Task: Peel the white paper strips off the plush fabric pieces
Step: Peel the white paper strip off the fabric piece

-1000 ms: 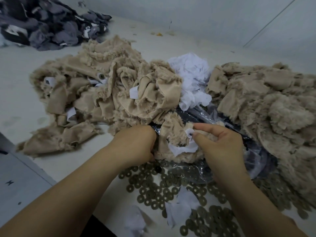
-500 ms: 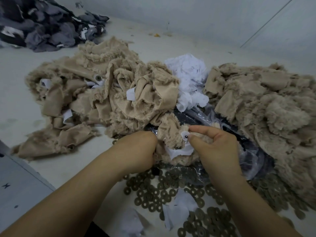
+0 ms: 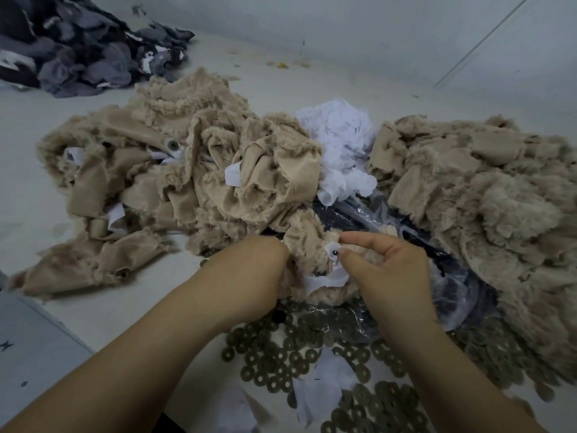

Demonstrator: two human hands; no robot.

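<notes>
Beige plush piece (image 3: pixel 309 242) sits gripped in our left hand (image 3: pixel 249 276). Our right hand (image 3: pixel 387 270) pinches its white strip (image 3: pixel 327 278) between thumb and forefinger.

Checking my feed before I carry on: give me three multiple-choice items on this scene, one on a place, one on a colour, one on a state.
1. Where is the heap of peeled white paper?
A. between the two tan plush piles
B. on the grey pile
C. under the washers

2. What colour is the far-left fabric pile?
A. tan
B. grey and black
C. red

3. What is the right hand doing?
A. resting flat
B. pinching the white paper strip on the plush piece
C. holding a washer

Key: 1 A, plush lies on both sides; 2 B, dark scraps; 3 B, thumb and forefinger meet at the strip.
</notes>
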